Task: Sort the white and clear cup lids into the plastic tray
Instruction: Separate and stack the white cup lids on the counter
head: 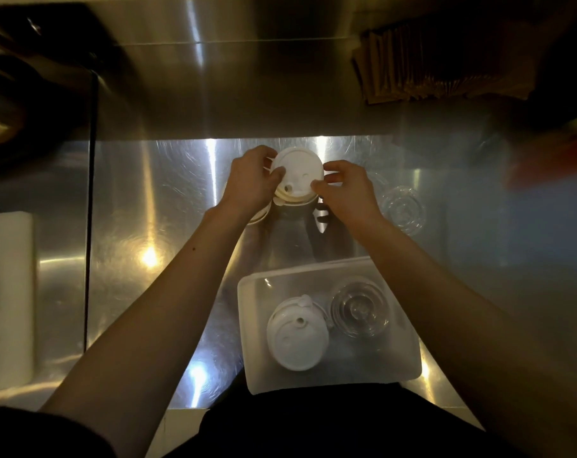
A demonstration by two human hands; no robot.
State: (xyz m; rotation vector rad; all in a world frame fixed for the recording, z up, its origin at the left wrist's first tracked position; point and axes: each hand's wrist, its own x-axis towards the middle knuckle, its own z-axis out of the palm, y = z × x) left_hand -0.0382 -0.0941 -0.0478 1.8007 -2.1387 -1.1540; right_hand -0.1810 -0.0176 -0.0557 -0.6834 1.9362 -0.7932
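A stack of white cup lids is held up over the steel counter between both hands. My left hand grips its left edge and my right hand pinches its right edge. Nearer to me stands a translucent plastic tray. Inside it a pile of white lids sits on the left and a pile of clear lids on the right. Loose clear lids lie on the counter to the right of my right hand.
The steel counter has a raised steel back wall. Brown paper sleeves are stacked at the back right. A white block stands at the left edge. A dark cable runs down the left side.
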